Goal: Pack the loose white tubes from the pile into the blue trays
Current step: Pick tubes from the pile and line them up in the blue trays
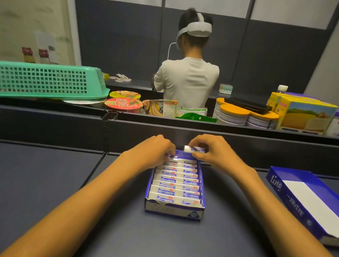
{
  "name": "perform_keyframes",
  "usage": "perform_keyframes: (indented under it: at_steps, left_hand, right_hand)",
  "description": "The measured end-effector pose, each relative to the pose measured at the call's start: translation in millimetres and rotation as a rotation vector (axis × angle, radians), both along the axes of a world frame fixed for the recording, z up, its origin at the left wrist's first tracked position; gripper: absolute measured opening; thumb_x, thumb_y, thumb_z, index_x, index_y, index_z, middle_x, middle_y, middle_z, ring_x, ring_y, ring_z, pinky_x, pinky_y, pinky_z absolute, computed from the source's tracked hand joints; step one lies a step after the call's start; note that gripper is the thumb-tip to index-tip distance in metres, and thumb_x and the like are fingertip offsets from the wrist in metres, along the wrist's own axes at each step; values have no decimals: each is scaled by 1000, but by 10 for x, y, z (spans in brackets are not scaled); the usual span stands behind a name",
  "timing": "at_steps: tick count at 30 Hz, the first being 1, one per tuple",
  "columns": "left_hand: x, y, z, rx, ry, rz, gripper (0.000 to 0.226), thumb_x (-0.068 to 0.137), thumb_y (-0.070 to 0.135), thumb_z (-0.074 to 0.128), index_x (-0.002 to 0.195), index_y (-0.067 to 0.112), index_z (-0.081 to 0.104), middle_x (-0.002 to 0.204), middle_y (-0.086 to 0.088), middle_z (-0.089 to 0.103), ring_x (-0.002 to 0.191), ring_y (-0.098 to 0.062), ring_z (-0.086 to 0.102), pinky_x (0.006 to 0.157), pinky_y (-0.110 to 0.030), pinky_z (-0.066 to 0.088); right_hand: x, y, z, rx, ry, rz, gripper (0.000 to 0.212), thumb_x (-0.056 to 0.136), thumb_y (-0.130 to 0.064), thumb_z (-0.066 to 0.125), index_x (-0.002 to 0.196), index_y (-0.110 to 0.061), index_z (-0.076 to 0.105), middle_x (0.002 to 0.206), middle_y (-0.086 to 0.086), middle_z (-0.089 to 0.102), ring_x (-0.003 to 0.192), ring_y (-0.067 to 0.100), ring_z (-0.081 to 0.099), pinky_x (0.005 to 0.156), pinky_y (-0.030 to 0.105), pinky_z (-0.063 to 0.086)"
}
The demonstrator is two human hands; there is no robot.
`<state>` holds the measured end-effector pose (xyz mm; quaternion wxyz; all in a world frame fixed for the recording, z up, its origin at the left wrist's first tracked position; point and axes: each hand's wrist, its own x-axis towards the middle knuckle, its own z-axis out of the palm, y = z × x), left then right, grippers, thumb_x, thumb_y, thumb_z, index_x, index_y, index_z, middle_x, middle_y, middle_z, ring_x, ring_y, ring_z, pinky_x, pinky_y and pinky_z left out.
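My right hand pinches a white tube between curled fingers and thumb, holding it level just above the far end of the blue tray. My left hand reaches in beside it, fingertips curled down onto the tubes in the tray's far left corner; I cannot tell whether they grip one. Both forearms stretch straight forward over the dark table. The tray sits between them, filled with two columns of tubes lying crosswise. A second blue tray lies well apart to the right. Beyond a dark ledge stand a green basket, noodle cups, tins and a yellow box. A person in a headset faces away.
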<state>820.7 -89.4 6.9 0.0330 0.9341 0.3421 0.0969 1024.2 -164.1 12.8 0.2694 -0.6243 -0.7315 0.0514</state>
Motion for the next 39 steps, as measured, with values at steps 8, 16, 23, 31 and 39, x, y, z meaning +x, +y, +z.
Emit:
perform_keyframes:
  at_steps: [8,16,23,31,39]
  left_hand:
    - [-1,4,-15,10,15,-2,26,89,21,65,115,21,67,113,-2,68,102,-19,62,88,-39,53]
    - [-61,-28,28,15,-15,-28,31,89,21,66,120,20,66,119,-1,66,106,-18,61,88,-32,52]
    - [-71,-18,20,9,-52,-37,27,90,16,64,116,18,68,115,-1,68,103,-17,62,85,-28,50]
    - [-72,14,13,-43,-88,-46,24,89,14,66,113,15,69,113,-2,69,102,-15,64,90,-31,52]
    - [-68,19,-13,-25,-91,-48,23,89,14,65,112,15,70,111,-2,70,99,-14,65,88,-29,53]
  right_hand:
    - [-127,-16,-32,-74,-118,-20,23,87,-27,68,110,-26,64,114,-5,65,101,11,60,83,30,54]
    - [-189,9,-34,-106,-183,-19,24,86,-25,70,109,-21,66,110,-2,68,97,11,60,82,29,52]
    - [-164,7,-53,-161,-141,-12,29,85,-28,72,112,-20,64,112,-1,69,97,11,63,83,27,54]
    - [-181,-5,-37,-192,-144,-11,28,90,-27,66,117,-18,65,118,1,66,103,11,61,83,25,52]
    - [-182,2,-55,-181,-185,-27,30,91,-28,65,119,-19,65,121,0,65,107,13,60,87,28,52]
